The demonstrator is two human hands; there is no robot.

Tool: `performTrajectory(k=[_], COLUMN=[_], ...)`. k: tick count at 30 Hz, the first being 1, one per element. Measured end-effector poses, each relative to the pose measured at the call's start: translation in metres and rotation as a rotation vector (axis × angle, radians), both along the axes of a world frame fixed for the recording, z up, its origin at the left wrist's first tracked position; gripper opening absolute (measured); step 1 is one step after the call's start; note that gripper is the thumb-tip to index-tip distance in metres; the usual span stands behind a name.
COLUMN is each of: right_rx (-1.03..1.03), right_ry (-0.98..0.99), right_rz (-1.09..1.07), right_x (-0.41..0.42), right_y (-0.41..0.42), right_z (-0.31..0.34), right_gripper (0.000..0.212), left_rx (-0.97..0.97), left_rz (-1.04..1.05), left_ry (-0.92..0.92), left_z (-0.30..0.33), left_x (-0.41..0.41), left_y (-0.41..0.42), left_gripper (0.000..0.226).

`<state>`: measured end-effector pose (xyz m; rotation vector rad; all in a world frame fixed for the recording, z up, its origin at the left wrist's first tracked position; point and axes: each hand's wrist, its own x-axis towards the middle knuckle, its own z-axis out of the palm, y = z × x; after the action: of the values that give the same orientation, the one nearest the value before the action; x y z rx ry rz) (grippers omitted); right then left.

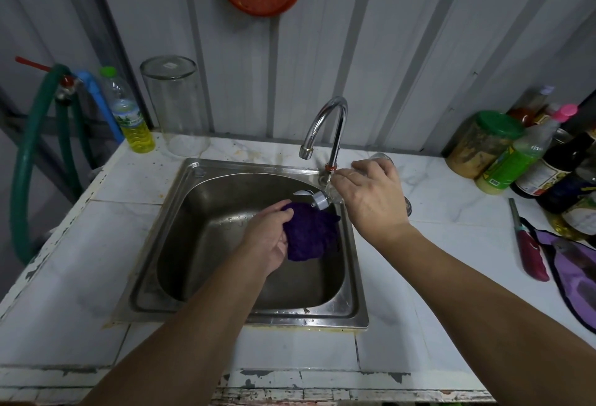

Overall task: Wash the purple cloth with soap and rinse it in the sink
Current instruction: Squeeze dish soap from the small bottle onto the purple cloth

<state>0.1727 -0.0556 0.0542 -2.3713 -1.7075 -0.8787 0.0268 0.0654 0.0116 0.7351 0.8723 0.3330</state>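
A bunched purple cloth (309,233) hangs over the basin of the steel sink (206,283), gripped from the left by my left hand (269,238). My right hand (371,197) holds a clear soap bottle (382,158) tipped on its side. The bottle's white flip cap (317,199) is open and points down at the top of the cloth. The bottle's body is mostly hidden under my fingers. The chrome faucet (329,125) arches over the back of the sink, and I see no water running from it.
At the back left stand a tall clear jar (175,106), a bottle of yellow liquid (130,112) and a green hose (29,154). Sauce bottles (529,154) crowd the right counter, with a red-handled knife (530,251) and a purple bag (577,270).
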Motion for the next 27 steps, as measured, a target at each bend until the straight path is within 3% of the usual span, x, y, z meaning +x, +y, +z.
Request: performTrajectory(k=[8,12,14,17,21,27], right_rx=[-0.012,0.016,0.035,0.080,0.207,0.374], right_ry=[0.010,0.036,0.093,0.283,0.719,1.023], right_rz=[-0.012,-0.036,-0.077,-0.143,-0.322,-0.583], right_x=[-0.001,-0.001,-0.003,-0.003,0.001,0.000], right_y=[-0.002,-0.004,-0.004,-0.007,-0.025,-0.064], right_z=[0.001,-0.003,-0.006,-0.014,-0.037,-0.072], right_gripper=[0.040,0.028,0.035,0.039,0.034,0.031], left_rx=[0.004,0.009,0.014,0.008,0.007,-0.013], left_rz=[-0.005,-0.008,-0.011,-0.008,0.005,0.026], left_ry=[0.012,0.016,0.020,0.022,0.027,0.031], left_z=[0.000,0.000,0.001,0.001,0.003,0.001], left_x=[0.001,0.001,0.000,-0.001,-0.001,0.000], left_y=[-0.001,-0.002,-0.002,-0.002,-0.004,-0.004], left_gripper=[0.039,0.039,0.039,0.039,0.040,0.040])
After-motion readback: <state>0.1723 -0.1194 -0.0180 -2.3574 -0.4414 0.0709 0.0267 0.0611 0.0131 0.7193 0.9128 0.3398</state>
